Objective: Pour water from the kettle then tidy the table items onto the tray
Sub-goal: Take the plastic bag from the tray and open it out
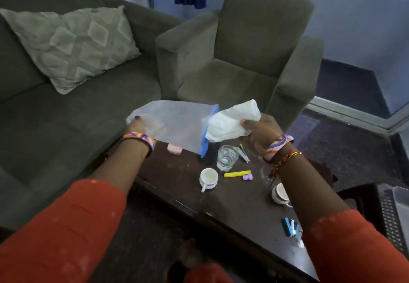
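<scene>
Two hands were raised above the dark worktop [232, 207], both occupied. The left hand [141, 127] held the closed end of a clear zip bag [174, 125], its fingers pinched on the plastic. The right hand [263, 134] held a crumpled white cloth or paper [232, 123], fingers closed on it, with the wad's near end at or just inside the bag's blue-edged mouth; how far in it sat could not be told.

No kettle could be identified with certainty. A dark object [210, 152] stood beneath the bag's mouth, mostly hidden, and its nature could not be confirmed. A glass tumbler [228, 157] beside it appeared to hold some water, which suggested the pouring step was done, though this is a judgement only.

Tidying appeared to be at an early stage. Loose on the worktop were a white cup [209, 178], a second cup [280, 194] partly behind the right forearm, a yellow clip [236, 174] with a small purple item [247, 177] touching its end, a pen-like item [242, 153], a pink block [174, 149] and a blue stapler-like object [290, 226]. No tray was plainly seen; a pale container edge [400, 205] at the far right could have been one, but that was not settled. Nearly all items remained to be collected.
</scene>
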Action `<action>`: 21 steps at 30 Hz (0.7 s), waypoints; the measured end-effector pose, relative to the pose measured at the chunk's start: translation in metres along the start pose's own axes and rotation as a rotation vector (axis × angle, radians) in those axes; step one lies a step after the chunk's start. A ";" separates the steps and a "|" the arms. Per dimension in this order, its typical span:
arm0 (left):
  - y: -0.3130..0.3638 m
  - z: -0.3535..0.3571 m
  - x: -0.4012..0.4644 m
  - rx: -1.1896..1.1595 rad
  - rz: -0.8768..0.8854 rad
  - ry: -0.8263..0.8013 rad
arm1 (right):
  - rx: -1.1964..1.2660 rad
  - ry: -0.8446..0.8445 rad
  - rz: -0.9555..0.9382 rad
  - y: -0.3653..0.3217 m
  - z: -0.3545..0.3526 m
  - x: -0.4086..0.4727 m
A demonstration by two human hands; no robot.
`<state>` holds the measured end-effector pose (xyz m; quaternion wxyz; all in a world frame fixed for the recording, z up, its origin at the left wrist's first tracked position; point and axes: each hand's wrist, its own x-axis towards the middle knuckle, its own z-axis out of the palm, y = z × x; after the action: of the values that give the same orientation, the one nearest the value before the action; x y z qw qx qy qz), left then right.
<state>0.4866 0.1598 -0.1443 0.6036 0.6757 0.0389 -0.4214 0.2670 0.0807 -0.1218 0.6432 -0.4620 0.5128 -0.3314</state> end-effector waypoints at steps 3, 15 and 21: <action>0.001 -0.013 0.015 0.572 0.222 0.160 | -0.050 0.053 0.030 0.019 0.005 0.045; 0.001 0.014 0.183 0.535 -0.090 0.170 | -0.514 0.261 0.196 0.132 0.041 0.205; 0.002 0.023 0.212 0.529 -0.168 0.144 | -0.596 0.265 0.297 0.147 0.055 0.226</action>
<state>0.6118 0.0424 -0.2717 0.3650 0.8324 0.0261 -0.4162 0.3709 -0.0565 -0.3365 0.4491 -0.5028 0.7275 -0.1275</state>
